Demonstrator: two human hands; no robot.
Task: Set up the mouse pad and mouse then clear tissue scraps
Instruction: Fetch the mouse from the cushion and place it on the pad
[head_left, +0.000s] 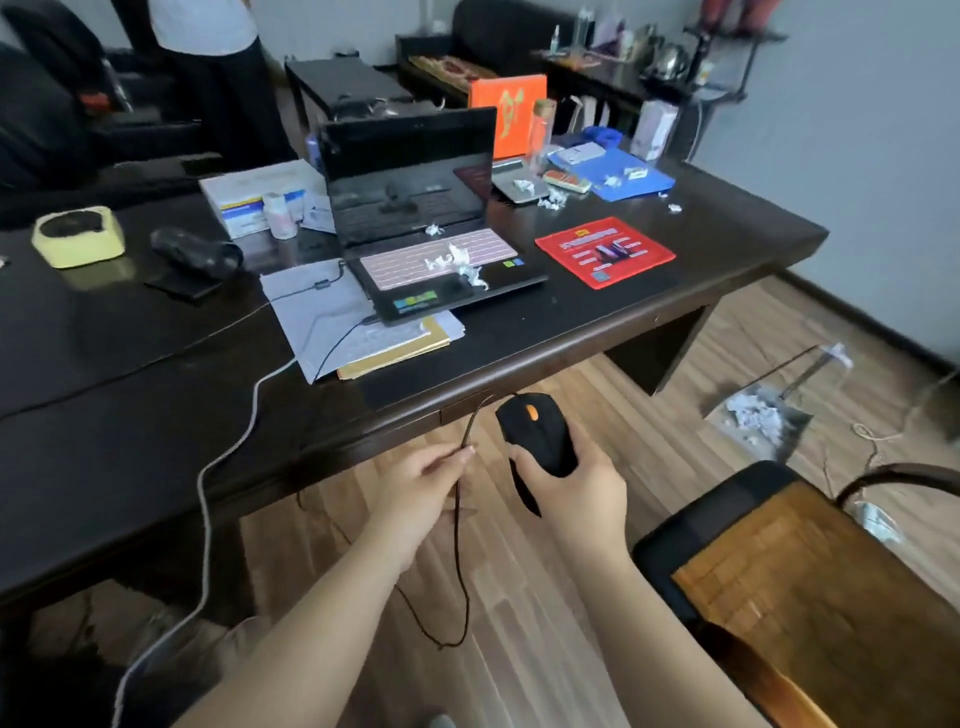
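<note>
Gripping black, orange-wheeled mouse (537, 434), right hand (571, 488).

Black mouse (537, 434) with orange wheel, red mouse pad (605, 251), white tissue scraps (457, 262), dark brown desk (519, 343)

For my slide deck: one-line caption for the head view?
Right hand holds the black mouse, left hand pinches its cable, below the desk edge.
</note>
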